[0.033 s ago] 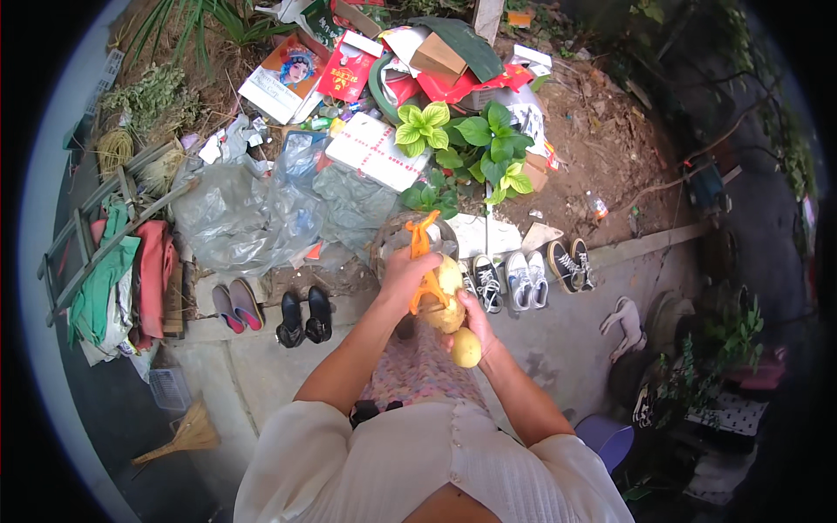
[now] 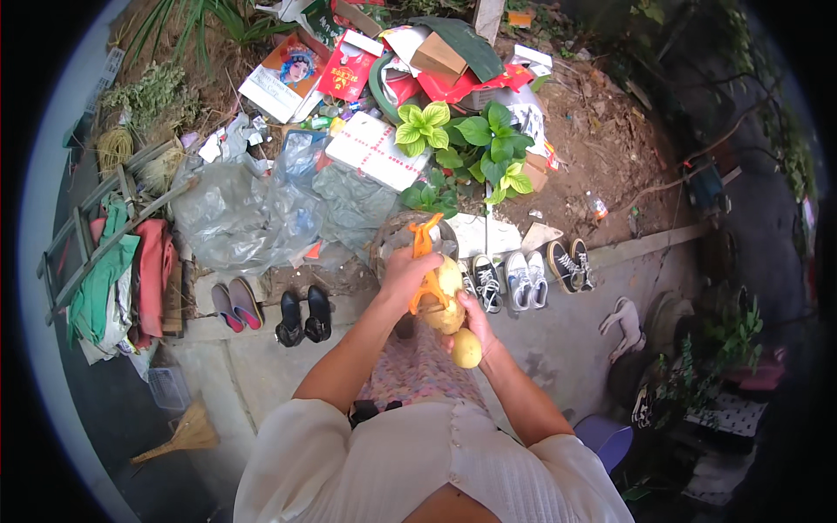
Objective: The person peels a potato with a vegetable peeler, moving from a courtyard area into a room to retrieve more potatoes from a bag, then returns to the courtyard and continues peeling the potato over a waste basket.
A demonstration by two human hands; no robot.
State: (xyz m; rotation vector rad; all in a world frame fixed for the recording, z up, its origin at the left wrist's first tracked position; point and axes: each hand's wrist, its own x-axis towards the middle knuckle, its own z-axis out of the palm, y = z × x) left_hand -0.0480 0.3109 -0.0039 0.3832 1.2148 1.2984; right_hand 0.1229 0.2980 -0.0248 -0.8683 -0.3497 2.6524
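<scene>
The left hand (image 2: 407, 272) was closed around one orange peeler (image 2: 425, 234), whose lower end lay against a potato (image 2: 446, 319), partly pale and bare, partly brownish. The right hand (image 2: 478, 319) gripped this potato, which was held in front of the body, from its right side. One smaller round yellowish lump (image 2: 466, 351) sat at the same hand, just below the potato; whether it was a separate piece or joined on could not be told. The fingers beneath the potato were hidden, as was the peeler's blade.

Behind the hands stood one round container (image 2: 380, 251), largely covered, its pale contents hard to make out. Five pairs of footwear lined the paving: one pair of grey slippers (image 2: 237, 303), one of black shoes (image 2: 319, 314) and three of lace-up sneakers (image 2: 526, 281), one sneaker partly hidden beside the potato. Clear plastic bags (image 2: 231, 218) overlapped too much to count.

Printing showed on one red box (image 2: 349, 70) and one orange-and-white box (image 2: 281, 91); one white box (image 2: 370, 150) bore a red dashed cross. One broom (image 2: 189, 431) lay at lower left, beneath one pale basket (image 2: 169, 389). Things at the far right were dim and blurred.
</scene>
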